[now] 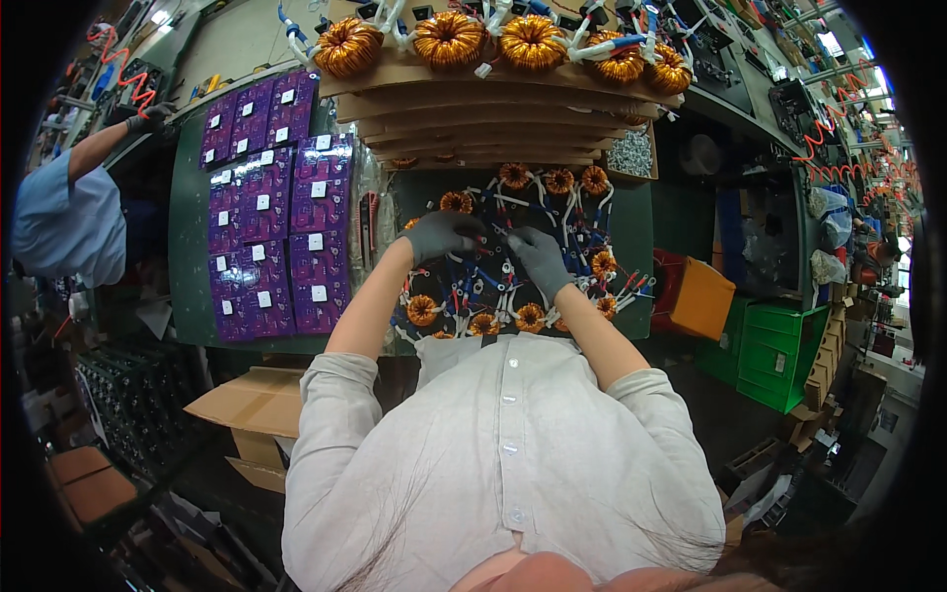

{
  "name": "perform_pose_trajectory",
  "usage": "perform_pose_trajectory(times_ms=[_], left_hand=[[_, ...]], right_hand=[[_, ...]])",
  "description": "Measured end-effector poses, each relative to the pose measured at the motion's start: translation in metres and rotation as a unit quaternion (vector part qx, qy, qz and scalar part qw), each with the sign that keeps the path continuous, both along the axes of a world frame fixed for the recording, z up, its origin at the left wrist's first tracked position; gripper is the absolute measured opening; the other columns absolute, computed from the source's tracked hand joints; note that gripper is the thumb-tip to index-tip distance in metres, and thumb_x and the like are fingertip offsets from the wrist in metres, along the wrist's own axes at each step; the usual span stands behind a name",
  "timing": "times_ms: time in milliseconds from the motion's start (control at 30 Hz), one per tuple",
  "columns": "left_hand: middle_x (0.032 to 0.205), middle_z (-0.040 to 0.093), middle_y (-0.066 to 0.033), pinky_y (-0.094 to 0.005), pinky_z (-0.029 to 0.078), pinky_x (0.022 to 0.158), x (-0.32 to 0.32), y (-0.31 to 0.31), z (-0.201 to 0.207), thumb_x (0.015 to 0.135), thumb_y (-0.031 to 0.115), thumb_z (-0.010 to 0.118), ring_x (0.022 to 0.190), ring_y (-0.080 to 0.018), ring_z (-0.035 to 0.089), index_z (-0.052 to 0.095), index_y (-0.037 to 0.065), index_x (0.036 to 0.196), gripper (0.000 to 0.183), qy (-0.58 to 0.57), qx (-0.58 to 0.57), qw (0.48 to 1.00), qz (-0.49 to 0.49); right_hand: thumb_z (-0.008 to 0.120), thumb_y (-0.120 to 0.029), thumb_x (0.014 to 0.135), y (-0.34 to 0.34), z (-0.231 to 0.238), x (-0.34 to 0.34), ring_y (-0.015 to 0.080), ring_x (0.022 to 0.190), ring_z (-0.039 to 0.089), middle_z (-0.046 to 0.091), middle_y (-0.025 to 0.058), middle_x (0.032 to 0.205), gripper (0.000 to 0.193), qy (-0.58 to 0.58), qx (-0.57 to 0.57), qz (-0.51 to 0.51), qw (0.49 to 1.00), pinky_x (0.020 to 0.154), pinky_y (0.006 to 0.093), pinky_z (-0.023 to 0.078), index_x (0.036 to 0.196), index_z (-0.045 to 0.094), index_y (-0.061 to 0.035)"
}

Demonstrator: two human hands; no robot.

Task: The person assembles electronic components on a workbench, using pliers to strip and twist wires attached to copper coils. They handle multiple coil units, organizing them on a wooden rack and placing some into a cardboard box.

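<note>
Both my hands wear dark grey gloves and work over toroidal coils wound in copper wire. My left hand (pixel 441 238) is closed, its fingertips pinching a thin wire lead (pixel 480 240) with a reddish end. Close by on the right, my right hand (pixel 539 259) is also closed, thumb and fingers together at a lead among the wires; its exact grip is partly hidden. Around them lie several coils, such as one coil (pixel 456 201) beyond my left hand and another coil (pixel 530 317) near my shirt. White, blue and red leads (pixel 475 286) tangle between the coils.
Purple circuit boards (pixel 264 202) lie in rows at left on the dark green table (pixel 189 286). Stacked cardboard sheets (pixel 473 109) bear more coils (pixel 449 39) at the back. An orange bin (pixel 702 299) and green crate (pixel 779 350) stand right. Another person's sleeve (pixel 84 163) shows far left.
</note>
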State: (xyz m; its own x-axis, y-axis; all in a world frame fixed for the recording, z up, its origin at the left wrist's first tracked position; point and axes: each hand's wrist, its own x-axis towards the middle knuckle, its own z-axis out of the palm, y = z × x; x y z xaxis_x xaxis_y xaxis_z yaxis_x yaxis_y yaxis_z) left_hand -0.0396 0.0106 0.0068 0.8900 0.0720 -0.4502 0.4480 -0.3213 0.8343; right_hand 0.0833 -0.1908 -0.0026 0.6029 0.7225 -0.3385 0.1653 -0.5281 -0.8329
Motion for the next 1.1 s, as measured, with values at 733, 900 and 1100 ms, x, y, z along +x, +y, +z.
perform_pose_trajectory(times_ms=[733,900,1100], left_hand=[[0.105,0.065,-0.0148,-0.0316,0.049,0.082,-0.014,-0.032,-0.033,0.080,0.025,0.066,0.096,-0.0258,0.064,0.059,0.005,0.116,0.042,-0.073,0.067,0.951,0.293],[0.103,0.066,-0.0137,-0.0299,0.048,0.083,-0.014,-0.041,-0.046,0.079,0.022,0.067,0.095,-0.0212,0.065,0.059,0.003,0.116,0.042,-0.100,0.005,0.923,0.372],[0.102,0.067,-0.0138,-0.0309,0.049,0.082,-0.013,-0.041,-0.029,0.079,0.021,0.066,0.094,-0.0231,0.065,0.060,0.003,0.115,0.041,-0.086,0.016,0.936,0.341]], right_hand=[[0.068,-0.019,0.079,0.014,-0.016,-0.013,0.0063,0.057,0.048,0.058,0.0000,0.071,0.024,0.175,0.063,-0.161,0.969,0.050,0.0221,0.036,0.094,0.067,-0.0005],[0.069,-0.019,0.078,0.026,-0.011,-0.017,0.0099,0.069,0.055,0.063,0.0025,0.077,0.024,0.095,0.077,-0.103,0.987,0.063,0.0245,0.043,0.091,0.067,0.0005],[0.068,-0.021,0.078,0.049,-0.011,-0.012,0.0105,0.073,0.057,0.066,0.0051,0.080,0.024,0.094,0.067,-0.067,0.991,0.066,0.0254,0.044,0.091,0.068,-0.0007]])
